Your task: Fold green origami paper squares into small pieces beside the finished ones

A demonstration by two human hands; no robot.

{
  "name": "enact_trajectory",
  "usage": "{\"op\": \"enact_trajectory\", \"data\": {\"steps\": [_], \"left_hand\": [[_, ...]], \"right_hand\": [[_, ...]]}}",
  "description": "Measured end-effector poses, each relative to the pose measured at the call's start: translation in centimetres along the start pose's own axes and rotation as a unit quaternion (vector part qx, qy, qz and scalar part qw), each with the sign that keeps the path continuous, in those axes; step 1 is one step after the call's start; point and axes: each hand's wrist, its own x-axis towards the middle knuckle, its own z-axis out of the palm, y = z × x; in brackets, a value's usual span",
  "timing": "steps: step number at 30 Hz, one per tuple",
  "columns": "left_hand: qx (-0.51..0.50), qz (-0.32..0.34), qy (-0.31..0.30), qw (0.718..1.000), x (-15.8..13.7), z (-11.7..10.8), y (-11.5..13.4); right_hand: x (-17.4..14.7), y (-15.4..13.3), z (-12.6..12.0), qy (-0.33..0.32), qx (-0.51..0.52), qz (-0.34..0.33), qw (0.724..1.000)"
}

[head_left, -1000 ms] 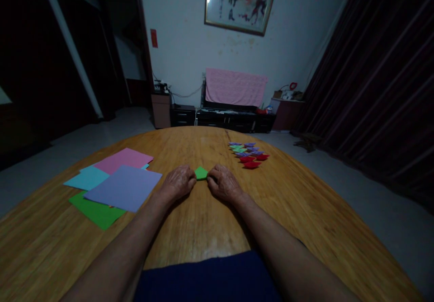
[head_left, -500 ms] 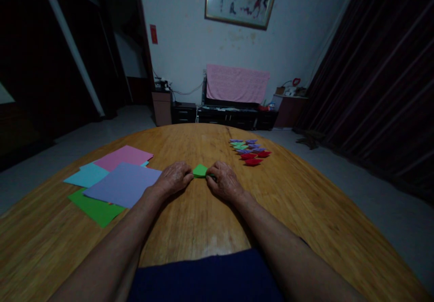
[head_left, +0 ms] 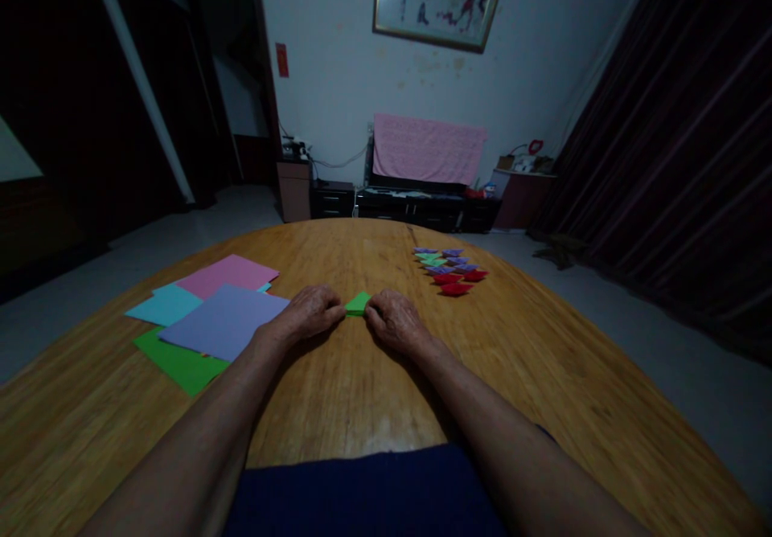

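A small piece of folded green paper [head_left: 357, 305] lies on the wooden table between my two hands, its peak pointing away from me. My left hand [head_left: 312, 310] has its fingers closed at the paper's left corner. At the right corner, my right hand [head_left: 395, 317] pinches the edge with thumb and fingers pressed together. Left of my left hand, loose sheets overlap: a purple sheet [head_left: 226, 320], a pink sheet [head_left: 232, 274], a light blue sheet [head_left: 164, 308] and a green sheet [head_left: 184, 364].
Several small folded paper boats [head_left: 457, 288], red, purple and green, stand in rows at the far right of the round table [head_left: 338, 408]. Beyond its far edge are a low black cabinet [head_left: 422, 214] and a screen covered by a pink towel [head_left: 428, 149].
My view has shifted slightly, so the scene sits a little further right. Both hands stay at the green paper, whose visible top now looks more like a triangle.
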Motion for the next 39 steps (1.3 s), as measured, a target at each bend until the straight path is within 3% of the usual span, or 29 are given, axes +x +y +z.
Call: {"op": "enact_trajectory", "data": {"steps": [5,13,27,39], "left_hand": [[0.064,-0.004,0.021,0.998,-0.1,0.1,0.7],[0.056,-0.066,0.016,0.996,-0.1,0.1,1.6],[0.041,-0.113,0.009,0.993,0.0,0.0,2.1],[0.026,-0.144,-0.007,0.989,0.4,0.1,1.9]], "right_hand": [[0.3,-0.2,-0.3,-0.024,-0.003,0.022,0.999],[0.3,0.5,-1.1,-0.035,-0.008,0.061,0.998],[0.1,2.2,-0.1,0.033,0.017,0.078,0.996],[-0.3,3.8,-0.3,0.037,0.041,0.085,0.995]]}}
